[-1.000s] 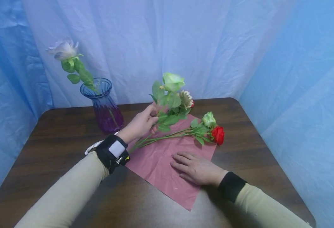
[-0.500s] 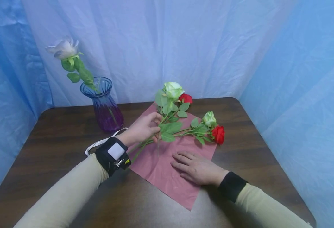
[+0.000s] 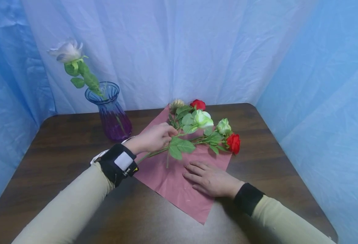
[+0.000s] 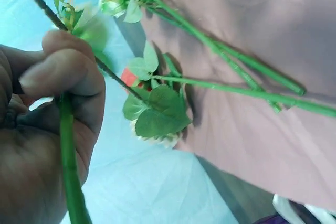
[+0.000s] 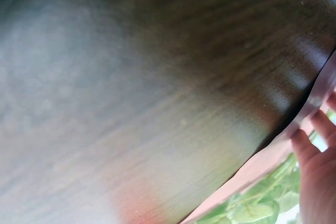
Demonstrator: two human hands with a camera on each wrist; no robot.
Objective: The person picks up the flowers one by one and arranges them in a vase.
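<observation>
My left hand pinches the stem of a pale green-white rose over the sheet of pink paper. In the left wrist view, thumb and fingers curl round its green stem, and the bloom is blurred behind them. Beyond it, a red rose and a cream flower lie at the paper's back corner. Another green-white rose and a red rose lie at its right edge. My right hand rests on the paper with its fingers spread.
A blue-purple glass vase stands at the back left of the dark wooden table, with a tall white rose leaning in it. Pale blue curtains close off the back and sides. A white loop shows by the left wrist.
My left hand has lowered the green-white rose, and its bloom has tipped down to the right. The cream flower now shows to the left of that bloom. My right hand has stayed in place.
</observation>
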